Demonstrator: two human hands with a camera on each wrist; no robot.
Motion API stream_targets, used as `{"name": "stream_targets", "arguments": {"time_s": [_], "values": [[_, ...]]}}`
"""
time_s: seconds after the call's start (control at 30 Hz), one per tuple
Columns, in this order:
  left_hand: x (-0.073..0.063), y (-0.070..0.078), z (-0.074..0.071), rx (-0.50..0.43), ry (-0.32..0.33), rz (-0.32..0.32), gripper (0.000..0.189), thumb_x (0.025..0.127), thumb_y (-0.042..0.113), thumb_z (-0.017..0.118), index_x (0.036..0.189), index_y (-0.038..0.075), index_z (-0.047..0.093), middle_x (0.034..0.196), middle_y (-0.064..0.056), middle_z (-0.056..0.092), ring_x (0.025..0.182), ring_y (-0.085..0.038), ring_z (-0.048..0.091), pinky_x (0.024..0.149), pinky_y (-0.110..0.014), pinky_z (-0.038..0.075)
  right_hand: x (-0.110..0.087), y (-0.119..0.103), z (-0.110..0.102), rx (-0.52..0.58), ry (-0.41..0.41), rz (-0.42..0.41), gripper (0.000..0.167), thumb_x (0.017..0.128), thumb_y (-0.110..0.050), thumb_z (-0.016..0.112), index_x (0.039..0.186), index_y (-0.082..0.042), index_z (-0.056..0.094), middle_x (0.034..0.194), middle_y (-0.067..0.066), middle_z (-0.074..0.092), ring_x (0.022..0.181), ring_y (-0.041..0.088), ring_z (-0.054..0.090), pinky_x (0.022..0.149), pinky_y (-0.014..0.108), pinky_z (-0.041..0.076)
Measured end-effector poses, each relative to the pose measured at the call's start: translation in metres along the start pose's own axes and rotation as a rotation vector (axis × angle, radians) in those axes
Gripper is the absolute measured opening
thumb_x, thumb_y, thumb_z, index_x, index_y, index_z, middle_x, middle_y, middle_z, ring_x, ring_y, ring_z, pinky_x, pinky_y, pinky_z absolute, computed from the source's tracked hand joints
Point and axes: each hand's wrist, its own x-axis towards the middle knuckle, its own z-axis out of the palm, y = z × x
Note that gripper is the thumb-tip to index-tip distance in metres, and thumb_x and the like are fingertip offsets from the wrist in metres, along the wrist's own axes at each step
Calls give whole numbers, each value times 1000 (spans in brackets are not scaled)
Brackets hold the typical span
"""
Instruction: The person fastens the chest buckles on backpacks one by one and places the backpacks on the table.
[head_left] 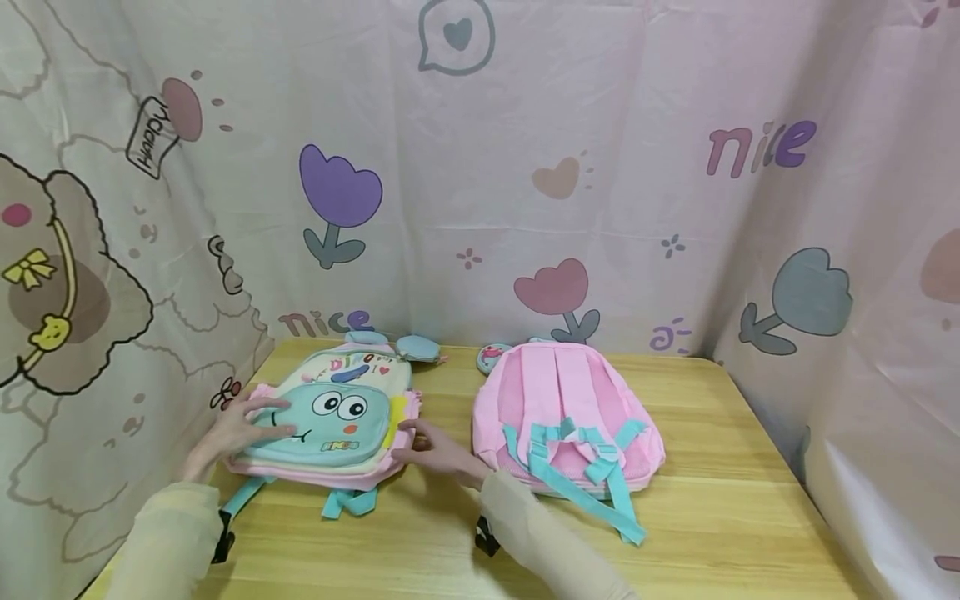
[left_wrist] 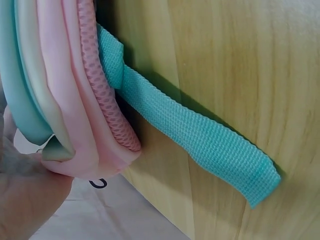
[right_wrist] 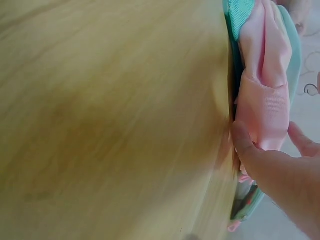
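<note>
A small cartoon backpack [head_left: 330,425] lies front up at the left of the table. It has a mint pocket with big eyes and pink sides. My left hand [head_left: 238,429] rests on its left side, with thumb and forefinger spread over the front. The left wrist view shows that hand [left_wrist: 30,185] against the lower corner; its other fingers are hidden. At the opposite side, my right hand [head_left: 442,452] holds the edge. In the right wrist view, thumb and a finger of the right hand [right_wrist: 280,170] straddle the pink side pocket [right_wrist: 265,112].
A second pink backpack [head_left: 558,417] lies to the right, back up, with teal straps trailing forward. Teal webbing [left_wrist: 195,135] sticks out from under the left backpack onto the wooden table [head_left: 720,467]. Patterned cloth [head_left: 465,208] hangs behind and at both sides.
</note>
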Motion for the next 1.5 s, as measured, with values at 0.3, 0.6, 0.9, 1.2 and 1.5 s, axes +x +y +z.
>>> {"name": "stream_targets", "arguments": {"time_s": [0.3,0.6,0.9,1.2,1.5], "values": [[0,8,10,25,-13,37,71,84,41,80,137,-1,56,153,-42,28,125,-52,40,101,-71,33,-4,3,-4,87,64,75,46,94,-28,70,134,-14,52,120,9,59,111,21,53,95,37,46],[-1,13,18,-3,-61,33,79,84,42,80,143,0,49,157,-42,18,140,-65,19,104,-83,20,-9,6,-7,141,134,12,49,92,-16,71,134,-11,46,106,11,55,95,18,54,78,27,48],[2,19,28,-68,-66,90,80,84,36,81,146,1,46,160,-38,19,144,-64,14,104,-84,17,-13,3,-12,45,210,48,64,86,-28,78,141,-15,49,123,13,56,104,22,52,84,31,46],[2,25,35,-89,-80,81,80,85,37,80,147,1,45,161,-37,18,145,-62,14,106,-83,17,-16,0,-14,-27,316,12,72,84,-31,80,145,-8,48,147,18,48,126,30,50,112,54,41],[3,29,41,-100,-77,124,78,86,36,79,146,-1,47,160,-37,21,145,-62,17,106,-83,19,-17,-4,-12,31,414,-17,70,87,-36,77,144,-8,48,146,20,45,132,32,46,116,55,36]]}}
